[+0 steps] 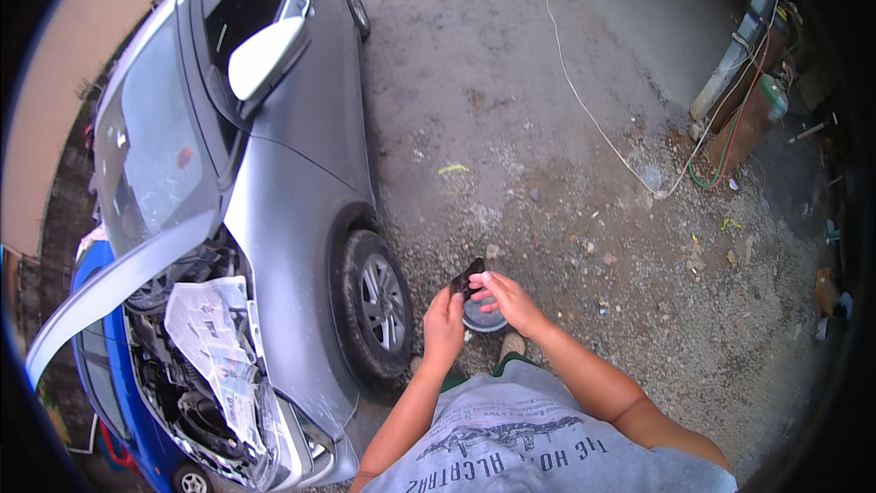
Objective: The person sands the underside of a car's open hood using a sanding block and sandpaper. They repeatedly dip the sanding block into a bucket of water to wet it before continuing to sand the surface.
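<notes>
In front of my body, my left hand (443, 318) is closed on a small dark, irregular piece (468, 276), whose exact kind I cannot make out. Facing it from the right, my right hand (507, 299) has its fingers apart, with the fingertips close to the dark piece or against it. Below both hands a round grey container (484, 320) shows on the ground by my feet, partly covered by the hands.
A silver car (301, 173) stands on my left, its front wheel (376, 297) close by. Newspaper (214, 329) covers part of its exposed engine bay; a blue car (146, 402) is beyond. A white cable (593, 114) crosses the gravel towards a post (730, 73) and hoses (721, 173).
</notes>
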Action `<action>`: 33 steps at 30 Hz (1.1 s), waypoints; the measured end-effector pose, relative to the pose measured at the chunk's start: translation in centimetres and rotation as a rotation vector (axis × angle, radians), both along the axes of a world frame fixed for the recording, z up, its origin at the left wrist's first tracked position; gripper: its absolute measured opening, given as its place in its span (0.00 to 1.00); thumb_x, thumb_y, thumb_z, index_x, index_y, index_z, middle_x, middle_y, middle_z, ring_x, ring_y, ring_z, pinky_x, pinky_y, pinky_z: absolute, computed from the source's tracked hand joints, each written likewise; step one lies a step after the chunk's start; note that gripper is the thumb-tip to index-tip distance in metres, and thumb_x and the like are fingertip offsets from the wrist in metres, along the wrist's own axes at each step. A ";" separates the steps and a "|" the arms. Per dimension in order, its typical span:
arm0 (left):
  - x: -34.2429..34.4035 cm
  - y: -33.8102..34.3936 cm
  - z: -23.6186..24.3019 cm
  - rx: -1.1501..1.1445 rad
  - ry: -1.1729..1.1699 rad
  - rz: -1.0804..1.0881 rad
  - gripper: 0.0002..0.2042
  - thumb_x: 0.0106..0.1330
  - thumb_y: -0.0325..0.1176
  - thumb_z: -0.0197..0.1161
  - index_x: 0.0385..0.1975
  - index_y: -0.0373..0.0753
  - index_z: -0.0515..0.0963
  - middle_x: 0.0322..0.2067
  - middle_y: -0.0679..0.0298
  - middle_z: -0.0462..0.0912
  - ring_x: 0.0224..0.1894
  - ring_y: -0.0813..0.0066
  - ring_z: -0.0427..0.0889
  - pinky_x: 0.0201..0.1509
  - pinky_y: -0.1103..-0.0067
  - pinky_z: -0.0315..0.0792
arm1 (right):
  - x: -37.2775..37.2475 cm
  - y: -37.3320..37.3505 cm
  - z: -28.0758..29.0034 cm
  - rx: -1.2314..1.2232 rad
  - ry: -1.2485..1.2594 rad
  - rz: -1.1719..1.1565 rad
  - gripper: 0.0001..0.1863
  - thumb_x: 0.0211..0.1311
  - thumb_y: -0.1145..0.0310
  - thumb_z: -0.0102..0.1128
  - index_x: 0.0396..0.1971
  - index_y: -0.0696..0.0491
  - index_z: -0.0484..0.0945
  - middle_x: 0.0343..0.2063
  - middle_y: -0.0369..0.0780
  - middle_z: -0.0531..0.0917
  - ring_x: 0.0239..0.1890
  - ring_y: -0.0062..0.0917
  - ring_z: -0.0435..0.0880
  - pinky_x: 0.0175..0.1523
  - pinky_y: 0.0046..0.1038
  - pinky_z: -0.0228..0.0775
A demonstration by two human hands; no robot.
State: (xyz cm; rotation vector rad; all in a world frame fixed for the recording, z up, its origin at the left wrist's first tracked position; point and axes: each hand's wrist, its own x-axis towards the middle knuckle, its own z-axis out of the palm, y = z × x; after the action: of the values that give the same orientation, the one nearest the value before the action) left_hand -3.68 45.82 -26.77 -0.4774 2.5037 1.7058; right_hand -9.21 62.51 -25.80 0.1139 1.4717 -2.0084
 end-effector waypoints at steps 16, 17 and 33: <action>0.7 2.4 8.9 0.479 0.179 0.241 0.18 0.70 0.34 0.65 0.57 0.37 0.73 0.43 0.70 0.81 0.43 0.83 0.77 0.48 0.83 0.69 | 0.4 1.4 5.4 -0.080 0.272 0.130 0.16 0.73 0.62 0.58 0.49 0.58 0.80 0.37 0.34 0.85 0.41 0.16 0.82 0.46 0.21 0.76; 0.6 1.9 9.1 0.569 0.105 0.147 0.15 0.69 0.35 0.65 0.52 0.37 0.76 0.41 0.71 0.81 0.42 0.85 0.76 0.48 0.83 0.68 | 0.5 1.7 6.2 -0.111 0.254 0.158 0.15 0.73 0.62 0.57 0.48 0.58 0.80 0.38 0.34 0.85 0.41 0.15 0.82 0.45 0.20 0.76; 2.9 2.6 8.2 0.484 0.071 0.220 0.10 0.69 0.33 0.67 0.25 0.43 0.77 0.22 0.79 0.72 0.24 0.92 0.63 0.27 0.85 0.56 | 1.1 1.4 4.2 -0.020 0.390 0.131 0.09 0.69 0.66 0.63 0.34 0.56 0.78 0.29 0.28 0.78 0.31 0.10 0.72 0.34 0.18 0.65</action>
State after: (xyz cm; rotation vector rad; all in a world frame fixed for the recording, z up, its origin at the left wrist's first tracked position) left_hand -0.75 48.43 -18.58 -0.6668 2.0251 2.3503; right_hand -8.16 63.95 -21.62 -0.3942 1.6432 -2.0129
